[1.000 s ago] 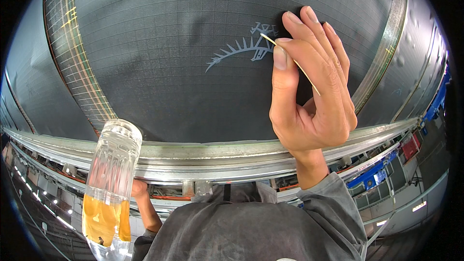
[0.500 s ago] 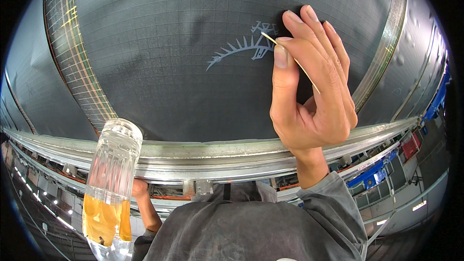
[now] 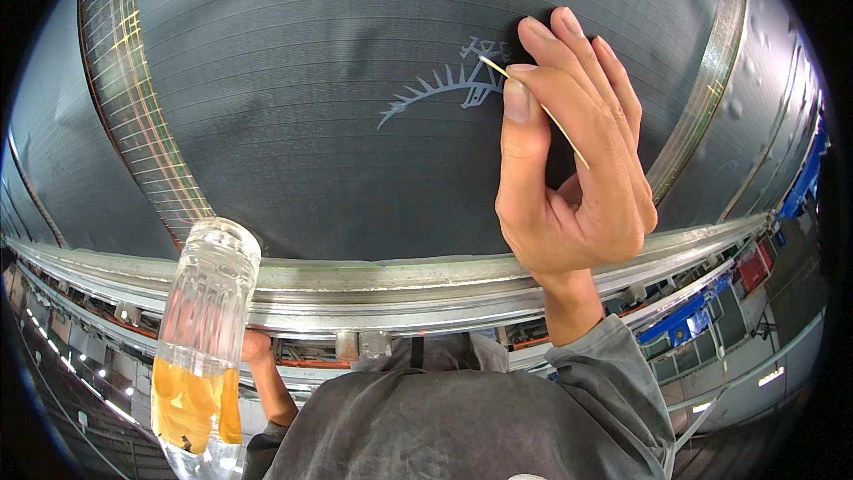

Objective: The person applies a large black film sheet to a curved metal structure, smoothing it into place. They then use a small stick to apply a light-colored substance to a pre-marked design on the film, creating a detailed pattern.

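Note:
My right hand [image 3: 577,142] is over the dark sheet [image 3: 355,178], pinching a thin pale stick [image 3: 493,67] between thumb and index finger. The other fingers are extended and slightly spread. The stick's whitish tip is at a light grey-blue drawing [image 3: 444,87] on the sheet, a curved band with spikes and small angular marks above it. My hand covers the drawing's right part. My left hand [image 3: 257,347] is low on the left by the metal rail, partly behind a clear bottle; its fingers are hidden.
The clear bottle [image 3: 211,280], with an orange part lower down, stands at the lower left. A metal rail [image 3: 382,280] runs along the sheet's near edge. Woven strips with coloured threads [image 3: 147,98] border the sheet on the left. Blue machine parts [image 3: 684,320] lie to the right.

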Motion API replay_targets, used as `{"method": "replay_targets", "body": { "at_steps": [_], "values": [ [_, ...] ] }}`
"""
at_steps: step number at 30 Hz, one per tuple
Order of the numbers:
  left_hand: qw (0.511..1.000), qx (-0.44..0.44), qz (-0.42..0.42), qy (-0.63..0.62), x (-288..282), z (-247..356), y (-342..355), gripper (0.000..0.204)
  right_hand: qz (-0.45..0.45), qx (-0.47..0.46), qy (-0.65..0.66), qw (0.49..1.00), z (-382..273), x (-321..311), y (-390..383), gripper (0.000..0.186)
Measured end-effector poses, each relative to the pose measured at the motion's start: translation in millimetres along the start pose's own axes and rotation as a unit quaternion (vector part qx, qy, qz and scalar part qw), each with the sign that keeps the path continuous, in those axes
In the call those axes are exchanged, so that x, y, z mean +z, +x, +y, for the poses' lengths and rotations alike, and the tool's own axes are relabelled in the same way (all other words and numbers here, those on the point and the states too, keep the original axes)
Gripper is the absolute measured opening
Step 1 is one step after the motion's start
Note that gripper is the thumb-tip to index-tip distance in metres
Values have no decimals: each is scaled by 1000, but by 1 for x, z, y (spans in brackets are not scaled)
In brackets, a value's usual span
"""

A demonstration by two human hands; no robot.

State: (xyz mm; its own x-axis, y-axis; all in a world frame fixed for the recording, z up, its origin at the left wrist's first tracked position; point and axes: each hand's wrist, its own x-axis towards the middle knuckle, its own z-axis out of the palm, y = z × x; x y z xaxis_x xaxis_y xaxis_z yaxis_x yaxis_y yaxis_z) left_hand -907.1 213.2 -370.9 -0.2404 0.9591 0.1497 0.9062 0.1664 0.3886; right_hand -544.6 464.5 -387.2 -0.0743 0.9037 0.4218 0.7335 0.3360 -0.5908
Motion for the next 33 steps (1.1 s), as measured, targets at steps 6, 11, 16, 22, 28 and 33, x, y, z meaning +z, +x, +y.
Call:
{"method": "replay_targets", "body": {
  "at_steps": [6, 11, 16, 22, 28, 33],
  "values": [
    [1000, 4, -1, 0, 1, -1, 1, 34, -2, 2, -6, 1000, 1, -1, -1, 14],
    [1000, 3, 0, 2, 0, 1, 1, 34, -7, 1, -5, 1000, -1, -1, 0, 13],
    [1000, 4, 0, 4, 1, 1, 1, 33, -1, 4, -2, 1000, -1, 0, 0, 13],
    [1000, 6, 1, 3, 2, 1, 3, 33, -4, 2, -2, 1000, 0, -2, 0, 14],
    [1000, 8, 3, 8, 0, 1, 4, 33, -11, 8, 3, 1000, -1, -2, 0, 15],
    [1000, 9, 2, 9, 0, 0, 4, 33, 2, 32, 51, 998, 1, -3, -1, 16]
  ]
}}
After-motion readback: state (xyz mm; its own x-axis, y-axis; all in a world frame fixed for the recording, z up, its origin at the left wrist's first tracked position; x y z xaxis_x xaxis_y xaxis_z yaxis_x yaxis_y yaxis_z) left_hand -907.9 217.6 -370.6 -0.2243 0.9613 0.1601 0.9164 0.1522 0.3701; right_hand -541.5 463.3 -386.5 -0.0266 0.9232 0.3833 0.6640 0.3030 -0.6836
